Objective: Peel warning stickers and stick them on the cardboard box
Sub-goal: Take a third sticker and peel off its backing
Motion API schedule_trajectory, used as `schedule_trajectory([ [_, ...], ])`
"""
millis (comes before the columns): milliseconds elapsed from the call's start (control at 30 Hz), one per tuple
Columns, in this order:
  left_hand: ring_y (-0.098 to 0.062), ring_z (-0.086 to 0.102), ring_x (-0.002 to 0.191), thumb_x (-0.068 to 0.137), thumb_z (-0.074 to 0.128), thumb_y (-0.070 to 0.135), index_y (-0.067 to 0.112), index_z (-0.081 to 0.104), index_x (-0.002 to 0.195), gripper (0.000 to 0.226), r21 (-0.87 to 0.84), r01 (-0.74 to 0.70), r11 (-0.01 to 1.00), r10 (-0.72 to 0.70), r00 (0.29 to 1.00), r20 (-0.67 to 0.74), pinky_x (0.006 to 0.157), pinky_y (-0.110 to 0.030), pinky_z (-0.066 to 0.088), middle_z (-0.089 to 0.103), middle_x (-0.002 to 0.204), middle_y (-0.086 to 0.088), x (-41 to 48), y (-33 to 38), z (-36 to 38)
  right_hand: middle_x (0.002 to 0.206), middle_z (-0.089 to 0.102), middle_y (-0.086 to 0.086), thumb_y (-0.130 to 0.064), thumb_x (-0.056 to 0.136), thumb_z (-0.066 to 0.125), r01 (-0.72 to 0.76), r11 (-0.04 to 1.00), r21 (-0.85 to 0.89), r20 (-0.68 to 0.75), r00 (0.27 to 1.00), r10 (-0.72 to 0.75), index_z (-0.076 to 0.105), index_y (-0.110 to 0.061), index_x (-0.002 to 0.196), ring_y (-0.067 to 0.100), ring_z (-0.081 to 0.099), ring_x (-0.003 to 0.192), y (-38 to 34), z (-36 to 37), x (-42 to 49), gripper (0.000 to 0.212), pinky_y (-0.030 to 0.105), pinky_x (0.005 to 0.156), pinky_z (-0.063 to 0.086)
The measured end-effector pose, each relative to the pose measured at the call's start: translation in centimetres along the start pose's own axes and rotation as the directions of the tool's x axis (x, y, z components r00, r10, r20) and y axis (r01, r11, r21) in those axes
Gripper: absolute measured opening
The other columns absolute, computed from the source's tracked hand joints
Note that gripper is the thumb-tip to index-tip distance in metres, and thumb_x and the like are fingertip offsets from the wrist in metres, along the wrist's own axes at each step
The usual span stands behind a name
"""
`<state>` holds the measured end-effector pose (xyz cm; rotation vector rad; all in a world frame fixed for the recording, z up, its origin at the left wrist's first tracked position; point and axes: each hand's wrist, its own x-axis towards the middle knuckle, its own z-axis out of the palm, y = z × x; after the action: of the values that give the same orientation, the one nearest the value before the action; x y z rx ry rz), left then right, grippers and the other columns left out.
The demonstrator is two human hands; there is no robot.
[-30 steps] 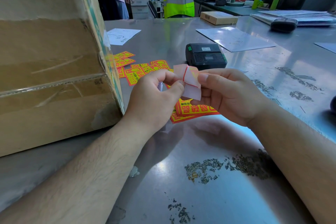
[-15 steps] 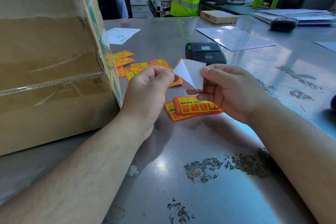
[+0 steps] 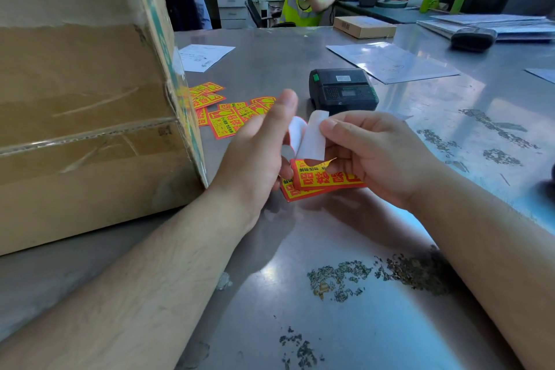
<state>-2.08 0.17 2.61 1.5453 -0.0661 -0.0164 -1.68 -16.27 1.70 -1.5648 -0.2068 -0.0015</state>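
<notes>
Cardboard box point(image 3: 84, 105): stands at the left on the table, well above hand height; brown faces sealed with clear tape; green print along the near corner, not legible; no sticker visible on the faces shown.
Table point(image 3: 300, 309): steel, scuffed, with patches of worn residue.
Left hand point(image 3: 255, 153): motion-blurred, raised beside the peeled piece with one finger straight up; the hand's back hides the contact, so I cannot tell whether it holds anything.
Right hand point(image 3: 375, 153): thumb and forefinger pinch the backing paper near its top edge.
Printer point(image 3: 344, 90): black handheld unit behind the hands; brand not legible.
Loose stickers point(image 3: 228, 123): scattered beside the box's corner; yellow on orange-red; glass pictogram and large characters that appear to read 易碎.
Stack point(image 3: 324, 180): several stickers lying under the hands, upside down to the wearer; large characters appear to be 易碎品; the smaller line is too small to confirm.
Sticker point(image 3: 297, 134): held up between the hands above the stack; white reverse, red edge, curling away from its backing.
Backing paper point(image 3: 313, 138): plain white strip just right of the sticker, touching it.
Handling: judged very light, limp and tacky; liable to fold onto itself or crease; best held by one corner or edge, adhesive side kept off the fingers, then laid onto a flat taped face and smoothed.
</notes>
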Motion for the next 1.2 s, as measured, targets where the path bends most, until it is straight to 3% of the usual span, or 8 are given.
schedule_trajectory([
  [100,-0.009,0.044,0.047,0.089,0.064,0.042,0.022,0.060,0.078,0.023,0.044,-0.070,0.997,0.071,0.997,-0.020,0.041,-0.016,0.033,0.046,0.052,0.009,0.1,-0.4,0.2,0.080,0.061,0.019,-0.025,0.087,0.061,0.007,1.000,0.006,0.010,1.000,-0.007,0.070,-0.009,0.083,0.024,0.060,0.071,-0.1,0.2,0.0,0.020,0.031,0.061,0.050],
  [200,-0.010,0.051,0.050,0.093,0.061,0.026,0.021,0.059,0.076,0.017,-0.068,-0.061,0.996,0.057,0.996,-0.071,0.040,-0.015,0.035,0.054,0.064,0.001,0.4,-0.4,0.0,0.078,0.066,0.015,-0.023,0.088,0.059,0.010,0.999,0.052,-0.008,1.000,-0.009,0.071,-0.013,0.076,0.028,0.066,0.073,-0.3,0.0,0.0,0.020,0.034,0.063,0.050],
  [300,-0.021,0.057,0.069,0.086,0.057,0.027,0.021,0.057,0.081,0.008,-0.094,-0.044,0.995,0.035,0.995,-0.097,0.039,-0.018,0.033,0.058,0.079,-0.008,0.8,-0.7,-0.2,0.077,0.068,0.015,-0.015,0.096,0.055,0.003,0.995,0.097,-0.044,0.999,0.001,0.069,-0.013,0.073,0.032,0.068,0.076,-0.7,-0.4,0.0,0.027,0.030,0.058,0.048],
  [400,-0.021,0.051,0.064,0.091,0.052,0.019,0.018,0.054,0.088,0.004,-0.066,-0.020,0.998,0.013,0.995,-0.100,0.040,-0.020,0.033,0.057,0.080,-0.009,0.9,-1.1,-0.1,0.084,0.064,0.020,-0.014,0.097,0.053,-0.016,0.995,0.102,-0.068,0.997,0.023,0.063,-0.008,0.082,0.028,0.070,0.071,-0.9,-0.5,-0.1,0.019,0.028,0.056,0.045],
  [767,-0.024,0.053,0.073,0.086,0.044,0.005,0.030,0.046,0.100,0.029,-0.009,-0.084,0.996,0.079,0.965,-0.251,0.056,-0.030,0.039,0.056,0.095,-0.006,1.7,-1.4,-0.2,0.091,0.060,0.022,-0.016,0.096,0.053,-0.057,0.985,0.162,-0.065,0.996,0.068,0.059,-0.004,0.102,0.022,0.070,0.065,-1.1,-0.5,-0.2,0.014,0.026,0.054,0.045],
  [867,-0.024,0.054,0.068,0.083,0.044,0.008,0.032,0.050,0.098,0.029,-0.073,-0.056,0.996,0.036,0.968,-0.250,0.043,-0.021,0.035,0.060,0.104,-0.018,1.6,-1.2,-0.4,0.085,0.062,0.016,-0.016,0.096,0.053,-0.078,0.975,0.209,-0.069,0.993,0.094,0.061,-0.007,0.097,0.020,0.068,0.062,-1.2,-0.6,0.0,0.012,0.026,0.053,0.045],
  [1000,-0.017,0.048,0.059,0.097,0.045,0.027,0.022,0.054,0.095,0.011,-0.167,-0.007,0.986,-0.026,0.981,-0.192,0.038,-0.016,0.032,0.054,0.091,-0.012,1.5,-1.0,-0.4,0.074,0.069,0.004,-0.018,0.095,0.050,-0.107,0.950,0.294,-0.048,0.991,0.127,0.067,-0.012,0.096,0.015,0.065,0.058,-1.4,-0.9,0.0,0.019,0.024,0.053,0.044],
  [1200,-0.014,0.046,0.056,0.080,0.055,0.052,0.020,0.057,0.098,0.036,-0.053,-0.018,0.998,0.010,0.989,-0.145,0.047,-0.024,0.033,0.052,0.080,-0.001,1.7,-1.5,-0.1,0.073,0.069,0.002,-0.019,0.091,0.048,-0.103,0.931,0.351,-0.028,0.992,0.120,0.066,-0.013,0.097,0.014,0.060,0.055,-1.6,-1.0,0.0,0.020,0.025,0.054,0.041],
])
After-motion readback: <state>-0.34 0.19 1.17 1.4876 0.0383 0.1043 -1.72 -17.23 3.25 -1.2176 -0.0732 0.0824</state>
